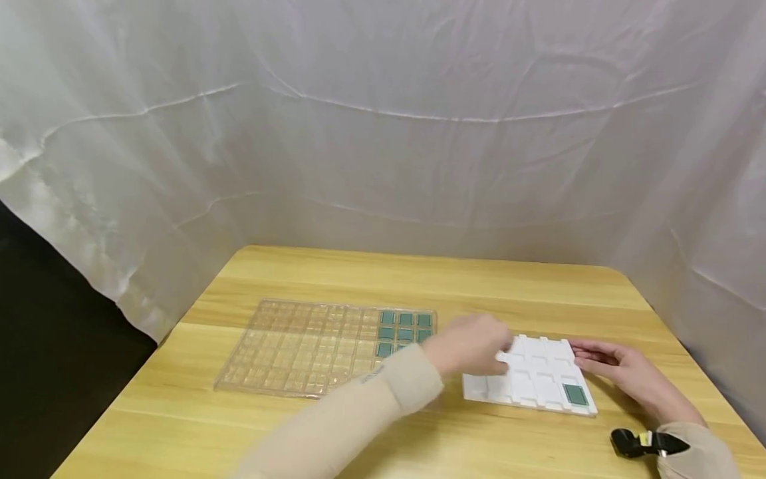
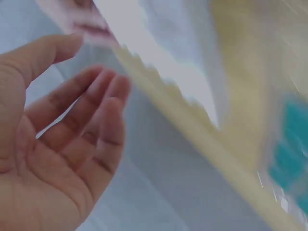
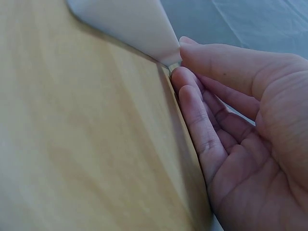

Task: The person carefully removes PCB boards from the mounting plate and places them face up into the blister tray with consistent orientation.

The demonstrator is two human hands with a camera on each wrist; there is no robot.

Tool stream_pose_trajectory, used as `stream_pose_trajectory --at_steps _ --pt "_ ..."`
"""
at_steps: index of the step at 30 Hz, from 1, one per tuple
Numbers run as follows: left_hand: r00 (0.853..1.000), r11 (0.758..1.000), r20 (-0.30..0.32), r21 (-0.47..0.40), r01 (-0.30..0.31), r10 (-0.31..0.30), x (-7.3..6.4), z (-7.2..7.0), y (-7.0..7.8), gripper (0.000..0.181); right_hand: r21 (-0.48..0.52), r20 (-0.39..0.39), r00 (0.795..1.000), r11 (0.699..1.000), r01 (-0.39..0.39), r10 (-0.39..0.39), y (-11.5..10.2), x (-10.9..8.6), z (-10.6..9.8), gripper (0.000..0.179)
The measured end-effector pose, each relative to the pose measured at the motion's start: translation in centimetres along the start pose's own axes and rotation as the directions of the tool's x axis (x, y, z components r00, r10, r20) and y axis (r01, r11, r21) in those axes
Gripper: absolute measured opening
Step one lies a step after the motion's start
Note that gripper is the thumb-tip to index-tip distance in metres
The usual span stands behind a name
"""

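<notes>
My left hand (image 1: pixel 469 346) is above the left end of a white compartment tray (image 1: pixel 526 389). In the left wrist view its fingers (image 2: pixel 98 159) are loosely bent, with a gap to the thumb and nothing held. My right hand (image 1: pixel 634 376) grips the tray's right edge; thumb and fingertips (image 3: pixel 191 98) meet at the tray's corner in the right wrist view. One flat green square piece (image 1: pixel 576 394) lies in the tray's near right compartment. To the left lies a clear plastic tray (image 1: pixel 287 352), with several green square pieces (image 1: pixel 405 319) in its right columns; my left arm hides some.
Both trays lie on a light wooden table (image 1: pixel 479 446). White cloth (image 1: pixel 431 133) hangs behind it and along its sides. A black strap with a dark device (image 1: pixel 634 443) sits on my right wrist.
</notes>
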State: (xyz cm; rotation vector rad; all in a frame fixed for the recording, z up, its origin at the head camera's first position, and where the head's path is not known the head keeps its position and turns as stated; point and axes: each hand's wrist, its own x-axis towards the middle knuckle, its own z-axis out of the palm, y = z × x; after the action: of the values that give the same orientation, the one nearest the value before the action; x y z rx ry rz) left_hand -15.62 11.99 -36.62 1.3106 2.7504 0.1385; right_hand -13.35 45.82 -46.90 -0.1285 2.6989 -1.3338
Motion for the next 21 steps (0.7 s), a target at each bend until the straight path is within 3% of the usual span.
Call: stream_pose_trajectory --at_steps 4,10,14,21 --pt "1.0 1.0 0.012 0.025 -0.017 0.017 3.0 1.3 3.3 0.024 0.03 0.004 0.999 0.999 0.038 -0.038 0.0 0.0 0.0 0.056" --pt "0.999 0.999 0.034 0.022 0.037 -0.037 6.0 3.3 6.6 0.022 0.067 0.012 0.999 0.997 0.033 -0.034 -0.1 -0.1 -0.1 0.053" --pt "0.997 0.998 0.052 0.037 0.059 -0.061 7.1 3.8 7.9 0.02 0.065 0.023 0.999 0.997 0.039 -0.04 -0.2 -0.1 -0.4 0.053" --pt "0.994 0.995 0.07 0.063 0.077 -0.081 7.8 4.7 9.0 0.031 0.083 0.046 0.997 0.995 0.062 -0.066 -0.2 -0.1 -0.4 0.054"
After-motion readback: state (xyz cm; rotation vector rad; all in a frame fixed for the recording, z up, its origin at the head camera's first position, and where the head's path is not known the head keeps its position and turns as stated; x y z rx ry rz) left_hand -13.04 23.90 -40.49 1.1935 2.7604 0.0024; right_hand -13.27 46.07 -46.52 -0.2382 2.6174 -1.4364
